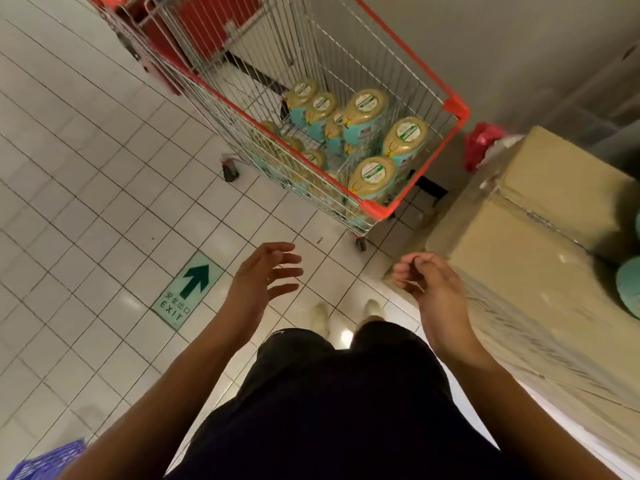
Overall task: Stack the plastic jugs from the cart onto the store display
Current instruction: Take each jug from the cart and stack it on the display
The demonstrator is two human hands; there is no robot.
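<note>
Hovering above the tiled floor (pixel 86 188), both hands hold nothing and are short of the cart (pixel 460 109).

Left hand (pixel 266 275): fingers straight and spread apart, with clear gaps between them. It touches nothing.

Right hand (pixel 427 285): back of the hand toward the camera, fingers loosely curled toward the palm, with no object between them. It hangs just beside the near edge of the boxes (pixel 554 188). Whether it touches them cannot be determined.

Jugs (pixel 372 176): all visible units stand upright inside the cart basket, grouped in its near half and packed against one another. Each has a teal body and a tan top with a white and green label. At least nine are visible; those along the left wall are partly hidden by the wire.

Cart: a wire basket with a red rim, on castors, standing on the floor ahead of both hands. Its near right corner is close to the boxes.

Boxes: brown cardboard with taped seams, stacked at the right. Two teal rounded shapes (pixel 628 285) sit on them at the frame edge; they are cut off, so identity cannot be confirmed.

Other items:
- Green exit sign (pixel 188 289) with an arrow, on the floor left of the left hand.
- Red bag (pixel 479 147), between cart and boxes.
- Blue bag (pixel 48 459), lower left corner.
- Pale shoes (pixel 320 315), below and between the hands.
</note>
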